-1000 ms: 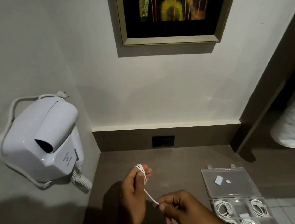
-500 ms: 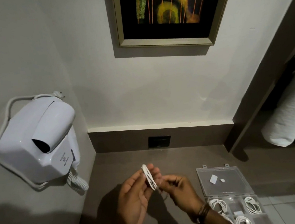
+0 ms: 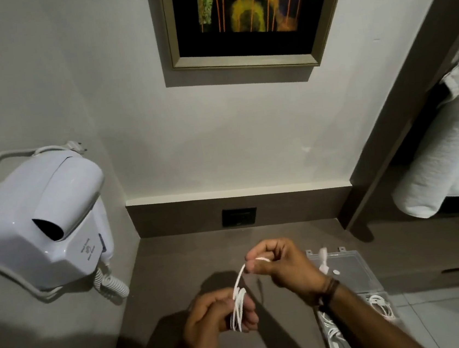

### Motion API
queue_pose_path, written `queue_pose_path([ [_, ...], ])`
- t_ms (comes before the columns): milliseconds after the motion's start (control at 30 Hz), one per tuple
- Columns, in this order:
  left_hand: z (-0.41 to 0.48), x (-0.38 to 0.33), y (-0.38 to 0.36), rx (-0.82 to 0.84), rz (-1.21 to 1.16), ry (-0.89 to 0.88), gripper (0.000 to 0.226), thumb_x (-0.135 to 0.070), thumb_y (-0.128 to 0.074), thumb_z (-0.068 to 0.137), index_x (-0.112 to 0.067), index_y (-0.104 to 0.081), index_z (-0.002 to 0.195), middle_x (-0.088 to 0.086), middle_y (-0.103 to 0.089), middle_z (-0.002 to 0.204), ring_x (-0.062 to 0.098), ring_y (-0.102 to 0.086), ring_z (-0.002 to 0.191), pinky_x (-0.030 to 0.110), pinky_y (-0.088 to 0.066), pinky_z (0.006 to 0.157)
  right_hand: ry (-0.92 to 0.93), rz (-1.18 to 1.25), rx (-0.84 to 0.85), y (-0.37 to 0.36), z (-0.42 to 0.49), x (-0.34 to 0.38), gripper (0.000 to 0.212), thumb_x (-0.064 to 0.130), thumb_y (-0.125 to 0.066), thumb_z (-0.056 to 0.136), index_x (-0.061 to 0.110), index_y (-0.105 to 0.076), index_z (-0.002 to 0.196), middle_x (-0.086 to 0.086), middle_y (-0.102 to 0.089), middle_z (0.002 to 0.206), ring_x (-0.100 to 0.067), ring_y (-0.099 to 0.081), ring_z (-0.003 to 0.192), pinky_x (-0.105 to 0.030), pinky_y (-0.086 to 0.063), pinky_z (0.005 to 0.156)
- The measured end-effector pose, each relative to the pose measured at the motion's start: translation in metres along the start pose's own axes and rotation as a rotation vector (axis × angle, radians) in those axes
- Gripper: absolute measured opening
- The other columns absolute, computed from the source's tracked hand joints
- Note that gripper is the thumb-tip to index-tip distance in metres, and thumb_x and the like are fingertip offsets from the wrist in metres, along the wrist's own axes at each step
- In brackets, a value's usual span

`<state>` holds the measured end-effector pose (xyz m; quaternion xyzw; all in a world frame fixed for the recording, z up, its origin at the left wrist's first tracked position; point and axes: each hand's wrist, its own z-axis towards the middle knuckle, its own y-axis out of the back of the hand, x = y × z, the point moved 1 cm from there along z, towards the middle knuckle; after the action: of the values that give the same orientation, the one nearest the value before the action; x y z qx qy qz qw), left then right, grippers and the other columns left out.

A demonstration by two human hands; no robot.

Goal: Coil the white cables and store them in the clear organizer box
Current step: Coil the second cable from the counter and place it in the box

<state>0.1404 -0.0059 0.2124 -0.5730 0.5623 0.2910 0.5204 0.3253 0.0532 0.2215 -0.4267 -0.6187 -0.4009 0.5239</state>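
Note:
A thin white cable (image 3: 239,305) is wound in several loops around the fingers of my left hand (image 3: 215,322), low over the brown counter. My right hand (image 3: 284,266) is raised above and to the right, pinching the cable's free end between thumb and fingers; the strand runs taut between both hands. The clear organizer box (image 3: 357,276) lies open at the right, partly behind my right forearm. Its lid lies flat toward the wall, and coiled white cables (image 3: 380,304) sit in its compartments.
A white wall-mounted hair dryer (image 3: 42,223) with a coiled cord hangs on the left wall. A dark socket plate (image 3: 239,216) is in the backsplash, with a framed picture (image 3: 245,20) above. A rolled white towel (image 3: 435,179) is at right.
My right hand has risen up and to the right, drawing the free end out. My left hand has dropped lower with the coil on its fingers.

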Motion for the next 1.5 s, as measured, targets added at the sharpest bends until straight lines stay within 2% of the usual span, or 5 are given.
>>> queue_pose_path([
  [167, 0.013, 0.006, 0.0, -0.321, -0.262, -0.096, 0.024, -0.011, -0.05, 0.093, -0.007, -0.073, 0.095, 0.013, -0.079, 0.083, 0.027, -0.075, 0.081, 0.027, -0.06, 0.066, -0.161, 0.173, 0.03, -0.053, -0.032, -0.056, 0.019, 0.023, -0.072, 0.091, 0.01, -0.081, 0.081, 0.006, -0.067, 0.052, -0.002, -0.053, 0.043, -0.014, -0.041, 0.046],
  [400, 0.001, 0.022, 0.013, -0.336, 1.09, -0.523, 0.021, -0.017, -0.056, 0.095, -0.014, -0.072, 0.108, -0.002, -0.075, 0.107, 0.011, -0.07, 0.101, 0.019, -0.049, 0.091, 0.33, -0.714, 0.141, -0.02, -0.042, -0.012, 0.028, 0.024, -0.059, 0.098, 0.048, -0.072, 0.103, 0.022, -0.075, 0.095, 0.007, -0.072, 0.089, -0.012, -0.056, 0.08],
  [867, 0.012, 0.012, -0.012, -0.196, -0.773, -0.102, 0.027, -0.02, -0.045, 0.08, -0.007, -0.066, 0.069, 0.009, -0.061, 0.061, 0.018, -0.061, 0.053, 0.028, -0.059, 0.055, -0.106, 0.309, -0.171, -0.053, -0.033, -0.059, 0.019, 0.007, -0.064, 0.1, 0.01, -0.081, 0.107, 0.008, -0.063, 0.05, -0.002, -0.035, 0.033, -0.015, -0.03, 0.038],
  [1167, 0.035, 0.034, -0.004, -0.527, -0.347, -0.108, 0.032, -0.014, -0.037, 0.102, -0.005, -0.067, 0.094, 0.005, -0.078, 0.075, 0.017, -0.076, 0.075, 0.024, -0.059, 0.066, 0.372, -0.892, -0.199, -0.054, -0.048, -0.054, 0.023, 0.032, -0.059, 0.093, 0.039, -0.068, 0.113, 0.013, -0.07, 0.084, 0.0, -0.058, 0.074, -0.011, -0.041, 0.066],
  [1500, 0.037, 0.054, -0.017, -0.504, -0.096, 0.045, 0.033, -0.02, -0.04, 0.101, -0.012, -0.071, 0.09, 0.006, -0.079, 0.086, 0.026, -0.075, 0.086, 0.041, -0.059, 0.079, 0.205, -0.33, -0.355, -0.044, -0.047, -0.086, 0.022, 0.026, -0.082, 0.083, 0.039, -0.074, 0.099, 0.014, -0.078, 0.09, -0.004, -0.072, 0.077, -0.014, -0.057, 0.067],
])
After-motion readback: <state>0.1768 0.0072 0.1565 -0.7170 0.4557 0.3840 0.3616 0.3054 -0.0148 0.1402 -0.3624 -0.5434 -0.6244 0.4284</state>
